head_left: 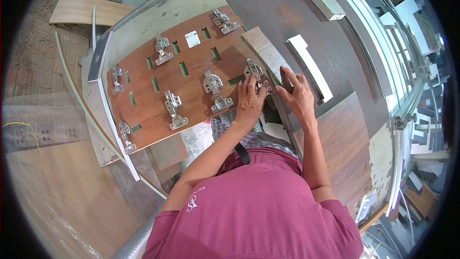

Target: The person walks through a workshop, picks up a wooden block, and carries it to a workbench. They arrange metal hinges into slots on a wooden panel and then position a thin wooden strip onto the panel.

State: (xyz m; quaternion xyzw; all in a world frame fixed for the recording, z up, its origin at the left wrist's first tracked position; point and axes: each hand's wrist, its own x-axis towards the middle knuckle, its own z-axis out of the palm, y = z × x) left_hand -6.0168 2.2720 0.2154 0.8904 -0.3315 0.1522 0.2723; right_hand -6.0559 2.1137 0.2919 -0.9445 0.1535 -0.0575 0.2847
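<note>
A reddish-brown wooden board [139, 74] with rectangular slots lies before me, and several metal cabinet hinges [173, 110] are spread over it. At the board's right edge, my left hand [249, 103] has its fingers curled onto one cabinet hinge [253, 69], partly covering it. My right hand [299, 97] is just to the right, thumb and forefinger bent around something dark at the near end of a wood-grain block [264, 52]. What those fingers hold is mostly hidden.
A white notched strip [310, 69] lies right of the block on the dark table surface [330, 52]. Metal rails [383, 67] run along the far right. Curved edging strips [84, 100] stand at the left. A white label [192, 39] sits on the board.
</note>
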